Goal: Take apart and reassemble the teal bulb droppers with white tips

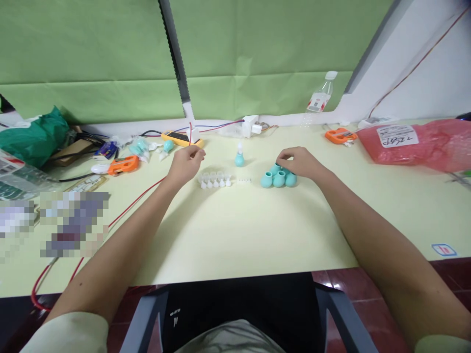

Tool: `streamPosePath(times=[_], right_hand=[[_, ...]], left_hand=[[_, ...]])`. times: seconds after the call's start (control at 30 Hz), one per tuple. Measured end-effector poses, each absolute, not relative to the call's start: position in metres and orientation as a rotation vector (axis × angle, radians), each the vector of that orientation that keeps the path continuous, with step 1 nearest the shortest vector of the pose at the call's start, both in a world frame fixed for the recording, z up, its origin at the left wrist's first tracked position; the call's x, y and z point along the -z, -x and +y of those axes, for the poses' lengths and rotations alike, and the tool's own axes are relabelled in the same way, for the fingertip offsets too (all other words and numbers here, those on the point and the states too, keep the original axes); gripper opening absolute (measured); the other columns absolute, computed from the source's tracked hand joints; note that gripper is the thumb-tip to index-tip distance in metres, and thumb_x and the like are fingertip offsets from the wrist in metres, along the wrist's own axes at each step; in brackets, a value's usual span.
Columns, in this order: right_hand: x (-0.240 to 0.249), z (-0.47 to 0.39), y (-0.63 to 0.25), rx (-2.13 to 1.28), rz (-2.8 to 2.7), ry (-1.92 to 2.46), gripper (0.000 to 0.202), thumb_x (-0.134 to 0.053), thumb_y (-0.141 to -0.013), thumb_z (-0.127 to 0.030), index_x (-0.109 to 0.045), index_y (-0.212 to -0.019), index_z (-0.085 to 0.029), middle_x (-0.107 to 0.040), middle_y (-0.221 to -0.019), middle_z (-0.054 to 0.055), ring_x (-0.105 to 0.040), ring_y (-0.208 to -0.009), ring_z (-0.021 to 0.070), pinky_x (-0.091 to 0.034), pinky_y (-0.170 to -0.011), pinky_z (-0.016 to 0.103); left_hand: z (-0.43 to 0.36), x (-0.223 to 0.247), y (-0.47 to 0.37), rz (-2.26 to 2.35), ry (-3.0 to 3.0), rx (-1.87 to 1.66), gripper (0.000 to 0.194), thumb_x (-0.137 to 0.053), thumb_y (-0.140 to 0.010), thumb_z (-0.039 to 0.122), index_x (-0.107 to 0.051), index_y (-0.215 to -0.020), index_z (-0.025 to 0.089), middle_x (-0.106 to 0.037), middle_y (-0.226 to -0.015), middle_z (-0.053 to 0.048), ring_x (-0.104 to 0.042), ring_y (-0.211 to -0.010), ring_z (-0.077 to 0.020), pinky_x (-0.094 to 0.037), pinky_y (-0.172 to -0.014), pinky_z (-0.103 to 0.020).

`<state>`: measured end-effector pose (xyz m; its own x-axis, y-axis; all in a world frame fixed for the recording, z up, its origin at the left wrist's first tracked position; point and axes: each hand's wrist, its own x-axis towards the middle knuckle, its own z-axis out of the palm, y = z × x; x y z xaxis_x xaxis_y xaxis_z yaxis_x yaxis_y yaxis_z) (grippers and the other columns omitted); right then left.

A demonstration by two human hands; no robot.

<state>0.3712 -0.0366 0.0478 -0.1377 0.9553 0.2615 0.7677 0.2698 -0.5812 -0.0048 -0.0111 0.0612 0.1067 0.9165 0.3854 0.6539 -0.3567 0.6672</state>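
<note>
My right hand [303, 162] is over a group of several teal rubber bulbs [278, 179], thumb and fingertips pinched at the neck of a back bulb [275, 168]. My left hand [186, 164] hovers with curled fingers left of a row of clear cups with white tips [215, 180]; whatever is in those fingers, if anything, is hidden. Between my hands, farther back, an assembled teal bulb with a clear top [240, 157] stands upright. A short row of tiny white pieces [245, 181] lies between the cups and the bulbs.
A red cable [138, 197] runs along the left side. Behind are a yellow multimeter [180, 138], a white plug [251, 126] and a water bottle [321, 98]. Orange-handled tools [124, 165] lie left and right [340, 136]; a red plastic package [415, 144] is at far right.
</note>
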Motion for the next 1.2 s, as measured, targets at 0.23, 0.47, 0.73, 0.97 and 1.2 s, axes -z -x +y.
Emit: streamPosePath(times=[0.23,0.47,0.73,0.97,1.2], right_hand=[[-0.05,-0.038,-0.368,-0.42,-1.93,1.597,0.014,-0.063,-0.081,-0.024,-0.074,-0.076,-0.017,-0.076,-0.085,0.005,-0.068,-0.085,0.0209,-0.05,-0.078,0.032],[-0.047,-0.038,-0.369,-0.42,-1.939,1.562,0.013,-0.063,-0.081,-0.024,-0.073,-0.075,-0.018,-0.076,-0.085,0.004,-0.068,-0.085,0.0211,-0.049,-0.078,0.033],[-0.052,-0.043,-0.358,-0.006,-1.724,1.179,0.012,-0.059,-0.086,-0.025,-0.066,-0.077,-0.02,-0.07,-0.083,0.006,-0.065,-0.084,0.0235,-0.052,-0.085,0.041],[-0.073,-0.088,-0.306,-0.434,-1.639,0.786,0.025,-0.065,-0.093,-0.044,-0.065,-0.104,-0.022,-0.064,-0.109,0.01,-0.066,-0.102,0.0254,-0.061,-0.075,0.039],[-0.06,-0.117,-0.266,-1.784,-1.559,0.669,0.033,-0.063,-0.095,-0.045,-0.059,-0.111,-0.016,-0.069,-0.087,0.009,-0.071,-0.071,0.0227,-0.055,-0.04,0.028]], left_hand=[[0.022,-0.079,-0.066,1.341,-2.281,-0.994,0.029,-0.06,-0.087,0.027,-0.067,-0.113,0.017,-0.071,-0.116,-0.011,-0.067,-0.1,-0.0225,-0.051,-0.087,-0.035],[0.03,-0.07,-0.095,1.251,-2.261,-0.822,0.038,-0.064,-0.086,0.027,-0.063,-0.124,0.021,-0.067,-0.126,-0.011,-0.067,-0.098,-0.022,-0.051,-0.089,-0.037],[0.031,-0.076,-0.094,1.13,-1.976,-1.072,0.007,-0.063,-0.088,0.02,-0.064,-0.094,0.019,-0.07,-0.086,-0.007,-0.07,-0.076,-0.0196,-0.059,-0.069,-0.034],[-0.049,-0.109,-0.069,0.734,-1.68,-1.141,0.028,-0.075,-0.084,0.039,-0.062,-0.091,0.015,-0.07,-0.08,-0.004,-0.073,-0.074,-0.0183,-0.063,-0.066,-0.032],[-0.093,-0.093,-0.05,0.66,-1.61,-1.073,0.032,-0.08,-0.081,0.047,-0.07,-0.088,0.017,-0.072,-0.084,-0.006,-0.067,-0.069,-0.015,-0.057,-0.068,-0.031]])
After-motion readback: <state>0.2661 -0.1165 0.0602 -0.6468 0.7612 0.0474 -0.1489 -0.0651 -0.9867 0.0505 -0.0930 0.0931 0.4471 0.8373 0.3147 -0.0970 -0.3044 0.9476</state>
